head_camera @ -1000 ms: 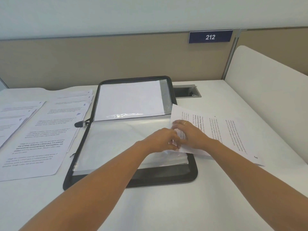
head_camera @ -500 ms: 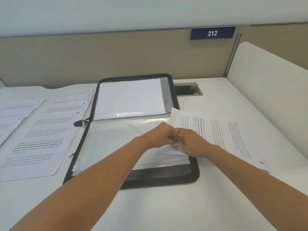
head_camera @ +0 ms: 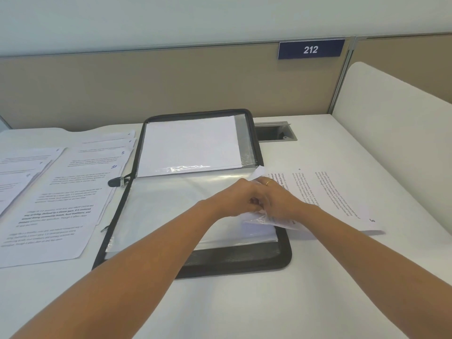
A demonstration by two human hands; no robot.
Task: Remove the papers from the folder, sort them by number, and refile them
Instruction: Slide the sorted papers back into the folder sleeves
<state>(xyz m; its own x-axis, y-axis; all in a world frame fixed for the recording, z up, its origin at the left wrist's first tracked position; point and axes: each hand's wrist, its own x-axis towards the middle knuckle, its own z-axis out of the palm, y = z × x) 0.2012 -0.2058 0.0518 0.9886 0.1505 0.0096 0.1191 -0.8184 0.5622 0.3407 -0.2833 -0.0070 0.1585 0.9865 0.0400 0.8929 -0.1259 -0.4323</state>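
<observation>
Left hand shifted right, pinching clear sleeve edge, right hand gripping printed sheet numbered 3, folder open

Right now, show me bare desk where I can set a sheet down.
Free: desk in front of the folder, at the near edge; also between the cable hatch and sheet 3. Crowded: spread papers left of the folder.
</observation>
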